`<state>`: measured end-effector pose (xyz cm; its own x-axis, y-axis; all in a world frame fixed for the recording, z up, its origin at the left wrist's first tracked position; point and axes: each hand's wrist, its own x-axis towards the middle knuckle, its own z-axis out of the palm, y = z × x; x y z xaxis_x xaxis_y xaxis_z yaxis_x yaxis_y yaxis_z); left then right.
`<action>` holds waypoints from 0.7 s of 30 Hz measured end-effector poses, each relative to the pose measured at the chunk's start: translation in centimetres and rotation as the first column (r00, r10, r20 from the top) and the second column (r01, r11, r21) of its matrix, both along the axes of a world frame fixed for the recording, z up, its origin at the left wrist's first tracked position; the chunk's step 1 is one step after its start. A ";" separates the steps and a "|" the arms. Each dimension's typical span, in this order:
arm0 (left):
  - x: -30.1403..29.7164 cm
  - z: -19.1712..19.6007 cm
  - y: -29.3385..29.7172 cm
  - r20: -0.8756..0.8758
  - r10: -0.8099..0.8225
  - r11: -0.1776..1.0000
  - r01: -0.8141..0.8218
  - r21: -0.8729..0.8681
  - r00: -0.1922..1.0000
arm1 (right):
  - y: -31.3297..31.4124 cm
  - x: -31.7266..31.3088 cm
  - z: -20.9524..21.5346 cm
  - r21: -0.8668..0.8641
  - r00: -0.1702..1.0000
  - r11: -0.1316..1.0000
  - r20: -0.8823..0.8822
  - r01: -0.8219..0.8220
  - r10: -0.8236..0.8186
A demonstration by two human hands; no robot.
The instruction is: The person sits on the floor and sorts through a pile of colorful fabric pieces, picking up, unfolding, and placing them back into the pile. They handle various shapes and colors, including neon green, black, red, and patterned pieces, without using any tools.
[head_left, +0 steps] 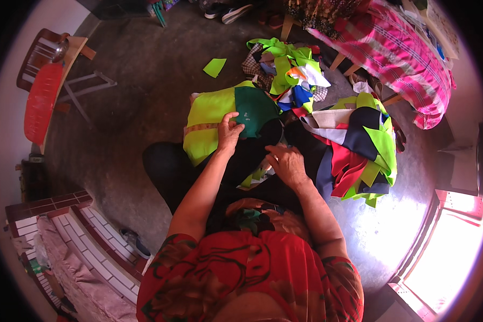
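Observation:
My left hand [229, 132] rests at the near edge of a dark green cloth piece [258, 110], thumb and forefinger apart. That piece lies beside and partly over bright yellow-green cloth [212, 104] spread by my left leg. A narrow brownish strip [199, 127] crosses the yellow-green cloth. Over my lap, my right hand [288, 165] has its fingers bent inward; whatever is between the fingertips is hidden. Below it, small pale and green scraps [257, 176] show between my dark-trousered legs.
To my right sits a heap of red, navy, grey and lime cloth pieces [354, 147]. Farther ahead is another mixed pile [290, 67], with a single lime scrap [214, 67] on the floor. A pink checked cloth [392, 53] hangs at the far right; a red-seated chair [44, 102] stands left.

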<state>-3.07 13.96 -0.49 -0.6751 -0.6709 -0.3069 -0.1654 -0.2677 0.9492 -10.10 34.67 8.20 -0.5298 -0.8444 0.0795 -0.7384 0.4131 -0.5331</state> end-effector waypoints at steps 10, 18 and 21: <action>0.8 -0.5 1.1 0.123 -0.040 0.999 0.036 0.037 0.992 | -0.2 -0.1 0.0 -0.003 1.000 1.000 0.003 -0.006 0.006; 1.3 -0.5 2.1 0.148 -0.153 0.987 0.158 -0.022 0.977 | -0.1 -0.1 -0.5 -0.011 1.000 1.000 0.010 0.010 -0.010; 1.4 -0.5 1.9 0.158 -0.203 0.973 0.217 -0.077 0.966 | -0.3 -0.1 -0.3 0.062 0.999 0.997 -0.003 0.047 -0.046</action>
